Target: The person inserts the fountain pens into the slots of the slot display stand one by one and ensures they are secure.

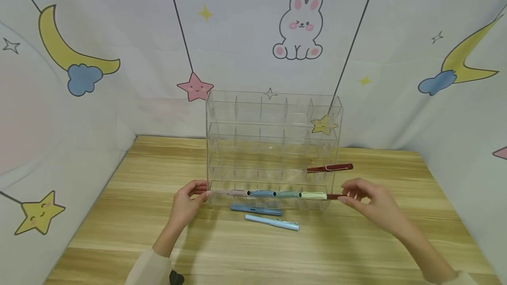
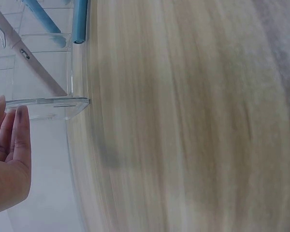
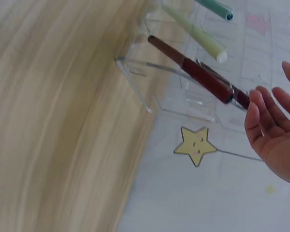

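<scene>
Head view: clear rack (image 1: 271, 173) stands mid-frame on desk (image 1: 356, 250); likely stiff, slick, crackable, best gripped low by both side panels (image 2: 48, 101). Left hand (image 1: 188, 201) touches its left side, fingers straightish; right hand (image 1: 370, 201), loosely curved beside dark-red pen (image 1: 336, 196), apparently holds nothing.

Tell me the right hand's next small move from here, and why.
I'd probably bring the right hand to the light blue pen and pinch it. That pen lies loose on the table in front of the rack, the right hand appears to hold nothing, and the left hand touches the rack's left side, which may help steady it.
</scene>
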Tool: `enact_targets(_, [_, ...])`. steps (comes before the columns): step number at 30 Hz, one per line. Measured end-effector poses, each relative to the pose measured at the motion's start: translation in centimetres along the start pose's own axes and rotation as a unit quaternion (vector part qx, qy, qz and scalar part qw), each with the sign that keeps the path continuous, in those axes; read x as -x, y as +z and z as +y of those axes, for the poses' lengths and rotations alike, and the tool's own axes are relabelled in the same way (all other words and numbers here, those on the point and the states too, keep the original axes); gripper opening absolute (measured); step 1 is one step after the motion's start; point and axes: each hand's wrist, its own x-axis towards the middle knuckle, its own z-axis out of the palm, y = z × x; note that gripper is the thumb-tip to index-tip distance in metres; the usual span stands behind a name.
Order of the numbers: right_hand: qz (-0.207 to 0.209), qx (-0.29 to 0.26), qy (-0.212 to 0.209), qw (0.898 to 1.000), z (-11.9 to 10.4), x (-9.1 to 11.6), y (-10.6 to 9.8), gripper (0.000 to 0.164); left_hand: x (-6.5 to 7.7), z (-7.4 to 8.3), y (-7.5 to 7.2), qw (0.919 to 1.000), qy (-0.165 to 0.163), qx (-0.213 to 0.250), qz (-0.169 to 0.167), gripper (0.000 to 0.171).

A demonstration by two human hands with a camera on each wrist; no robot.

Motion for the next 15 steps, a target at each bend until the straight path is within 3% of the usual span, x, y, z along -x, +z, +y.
enact_targets(3, [-0.049,-0.055,-0.014,0.997,-0.3,0.4,1.2,0.023,0.0,0.0,0.0,1.0000,-0.001,-0.001,-0.003,0.022])
enact_targets(8, [-0.136,-0.130,-0.012,0.982,-0.2,1.1,3.8,0.020,0.0,0.0,0.0,1.0000,0.002,-0.002,-0.001,0.022])
enact_targets(12, [-0.176,-0.149,0.023,0.973,0.3,1.5,6.3,0.020,0.0,0.1,-0.1,1.0000,0.002,0.001,0.001,0.022])
enact_targets(15, [-0.184,-0.147,0.041,0.971,0.8,1.6,8.0,0.025,0.0,0.1,-0.1,1.0000,-0.001,0.002,-0.001,0.022])
